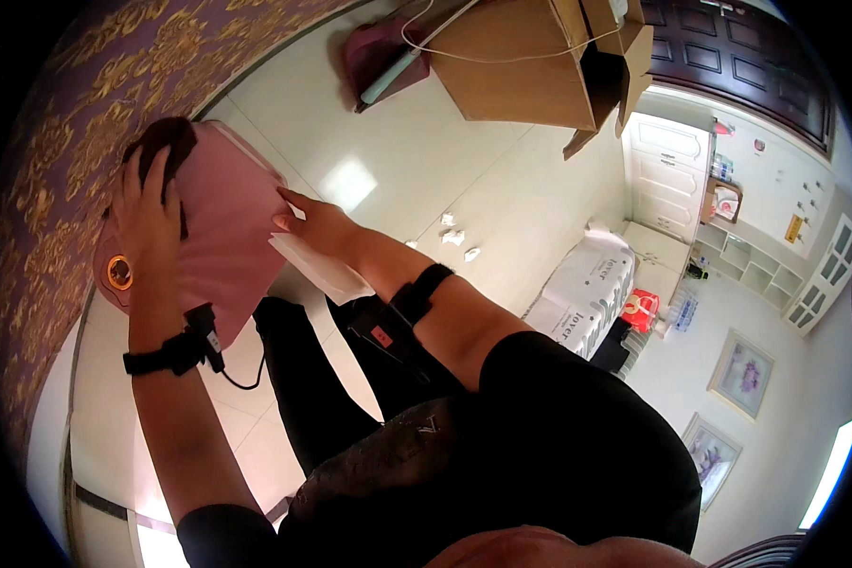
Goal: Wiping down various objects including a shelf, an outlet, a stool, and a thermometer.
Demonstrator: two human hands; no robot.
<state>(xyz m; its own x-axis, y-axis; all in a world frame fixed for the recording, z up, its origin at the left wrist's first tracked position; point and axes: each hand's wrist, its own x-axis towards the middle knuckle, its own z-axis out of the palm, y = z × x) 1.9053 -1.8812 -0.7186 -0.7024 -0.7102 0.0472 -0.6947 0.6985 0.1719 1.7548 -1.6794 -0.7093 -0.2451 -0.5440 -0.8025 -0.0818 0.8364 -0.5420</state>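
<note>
A glossy pink object (234, 234), perhaps a bin or appliance casing, stands against the patterned wall. It bears a gold-rimmed round part (119, 272). My left hand (145, 213) lies over its far left side with the fingers spread across a dark brown patch (174, 138). Whether that patch is a loose cloth or part of the object cannot be told. My right hand (319, 224) has thumb and index finger at the object's right edge. A folded white sheet (323, 270) shows just below this hand; its hold on the sheet is hidden.
Purple-and-gold wallpaper (64, 163) borders the left. A pink dustpan (387, 60) with a pale-handled tool and an open cardboard box (518, 64) stand at the top. Crumpled white scraps (452, 236) lie on the tiled floor. A covered seat (582, 291) and white cabinets (667, 170) are at right.
</note>
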